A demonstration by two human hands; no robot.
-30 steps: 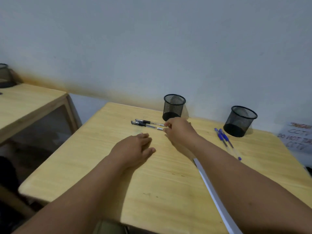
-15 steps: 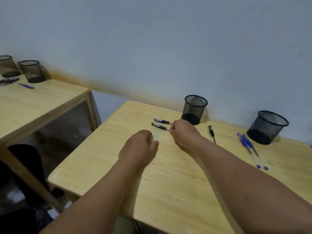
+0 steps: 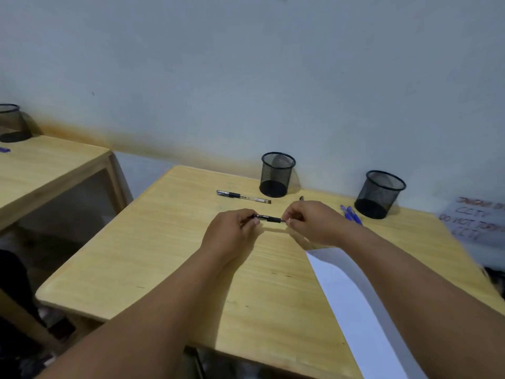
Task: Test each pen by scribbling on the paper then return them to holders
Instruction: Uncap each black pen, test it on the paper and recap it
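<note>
A black pen (image 3: 268, 218) hangs level just above the wooden table (image 3: 169, 250), held at both ends. My left hand (image 3: 232, 233) pinches its left end and my right hand (image 3: 310, 223) pinches its right end. A second black pen (image 3: 243, 196) lies on the table behind them. Two blue pens (image 3: 351, 214) lie to the right, partly hidden by my right arm. Two black mesh holders stand by the wall, one at the middle (image 3: 277, 175) and one at the right (image 3: 381, 194). A white paper (image 3: 352, 302) lies under my right forearm.
Just behind my right hand a dark pen tip (image 3: 301, 198) pokes out. A paper sign with red writing (image 3: 476, 221) leans at the far right. To the left stands another wooden table (image 3: 41, 170) with a mesh holder (image 3: 11, 123); a gap separates the two tables.
My right hand has lifted one black pen off the table toward me. My left hand rose from the table and took the pen's other end. One black pen stays behind.
</note>
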